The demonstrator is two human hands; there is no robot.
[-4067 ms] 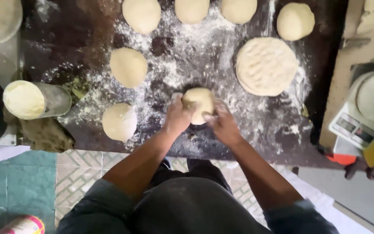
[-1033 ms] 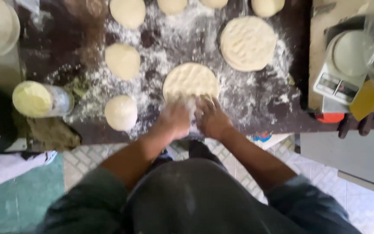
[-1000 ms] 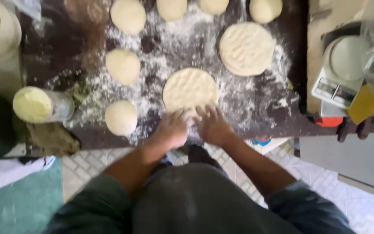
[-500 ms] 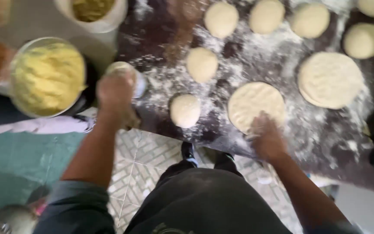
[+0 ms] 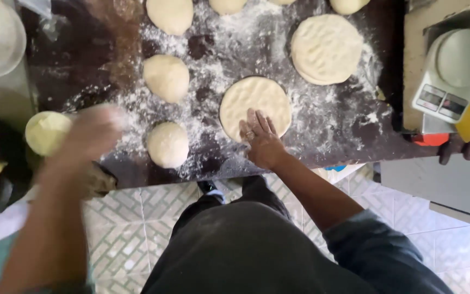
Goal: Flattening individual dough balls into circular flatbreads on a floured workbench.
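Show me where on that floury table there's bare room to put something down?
Free: the dark strip of table between the white bucket and the left dough balls, and the front edge right of the right hand. Crowded: the middle, around the flattened dough rounds.

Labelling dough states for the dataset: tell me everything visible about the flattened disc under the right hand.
The pale, round flattened dough disc lies flat on the dark, flour-dusted worktop, near its front edge. It looks soft and matte, with an even cream surface and a fairly clean circular rim. The right hand rests palm down on its near edge, fingers spread over the dough. Loose white flour surrounds it. It touches no other dough; a second, dimpled flat disc lies apart beyond it.
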